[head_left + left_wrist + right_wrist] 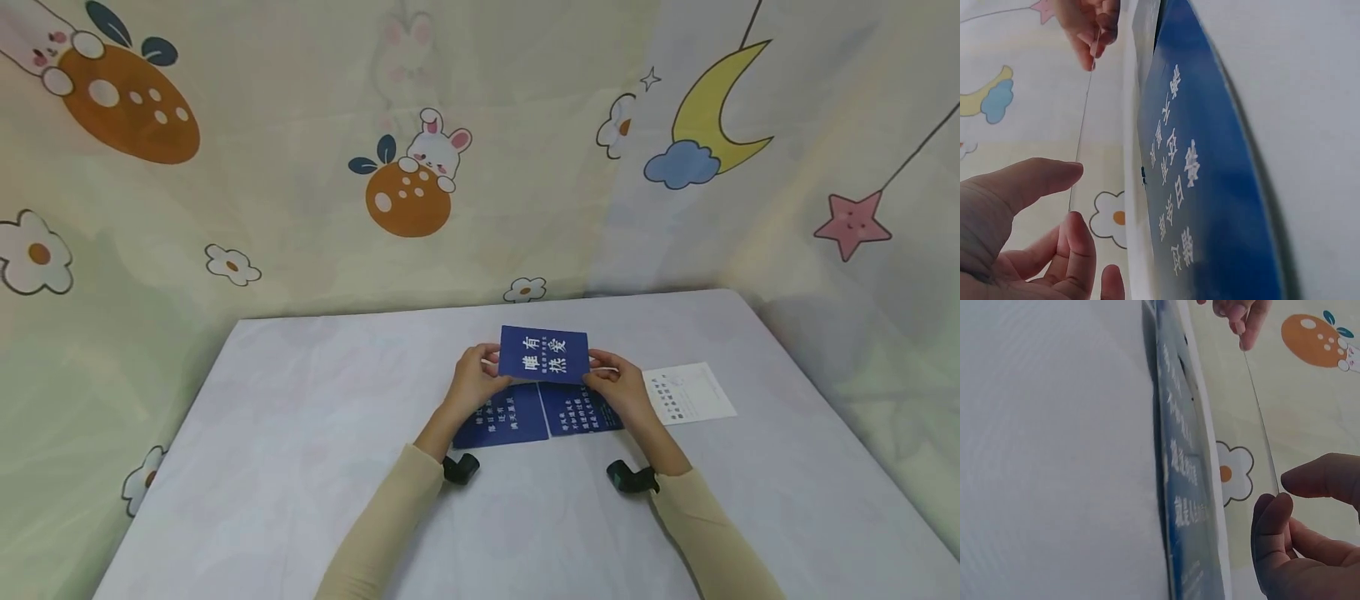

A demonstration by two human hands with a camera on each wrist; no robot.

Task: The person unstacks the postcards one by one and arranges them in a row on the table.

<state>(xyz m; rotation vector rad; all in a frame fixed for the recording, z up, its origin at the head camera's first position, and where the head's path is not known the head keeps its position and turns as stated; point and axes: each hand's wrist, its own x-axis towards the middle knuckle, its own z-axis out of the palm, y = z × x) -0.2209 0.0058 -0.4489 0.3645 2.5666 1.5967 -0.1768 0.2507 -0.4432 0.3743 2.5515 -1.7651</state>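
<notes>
A blue card [544, 355] with white characters is held up above the table between both hands. My left hand [477, 377] pinches its left edge between thumb and fingers. At the right edge, my right hand [621, 385] pinches it the same way. Both wrist views show this card edge-on as a thin line. Two more blue cards with white writing lie below it on the table: the left blue card [504, 418] and the right blue card [581, 410], side by side and partly covered. Beside my right hand lies a white card [693, 392] with small dark print.
A white cloth covers the table [300, 467]. Behind it hangs a curtain [300, 167] printed with rabbits, flowers, a moon and a star. Dark wrist devices, one on the left wrist [461, 468] and one on the right [632, 477], sit by the sleeves.
</notes>
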